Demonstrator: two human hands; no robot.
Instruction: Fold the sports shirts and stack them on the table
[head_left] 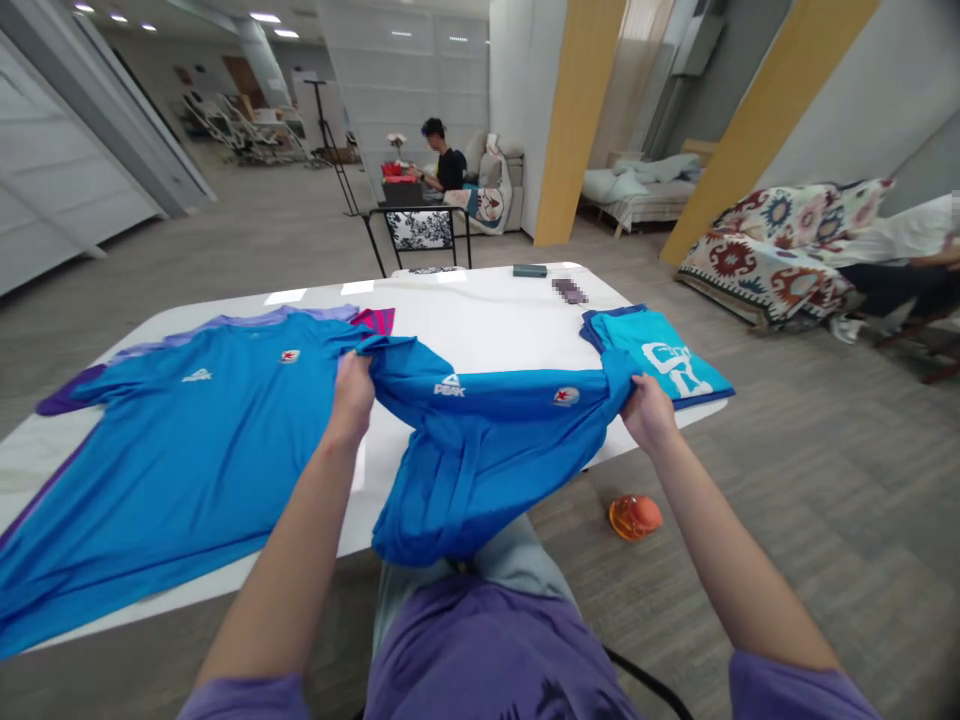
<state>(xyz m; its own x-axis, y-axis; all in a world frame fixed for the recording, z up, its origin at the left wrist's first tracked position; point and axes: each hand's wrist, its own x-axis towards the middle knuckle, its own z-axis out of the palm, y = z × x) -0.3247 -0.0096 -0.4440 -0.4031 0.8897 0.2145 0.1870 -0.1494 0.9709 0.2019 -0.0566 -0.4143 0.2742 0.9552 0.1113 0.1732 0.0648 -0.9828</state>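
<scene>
The left hand (354,395) and right hand (649,412) gripped opposite ends of a bright-blue fabric PEAK T-shirt (502,450) at a smooth white table's (480,335) near edge; even tension seemed best against creases.

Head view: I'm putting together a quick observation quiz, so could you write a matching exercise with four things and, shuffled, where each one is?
Things
1. Held shirt
2. Folded pile
3. Orange object
4. Chair

Places
A. On the floor
B. Past the far edge of the table
C. Between the left hand and the right hand
D. On the table, toward its right end

Right pairs: 1-C, 2-D, 3-A, 4-B
</scene>
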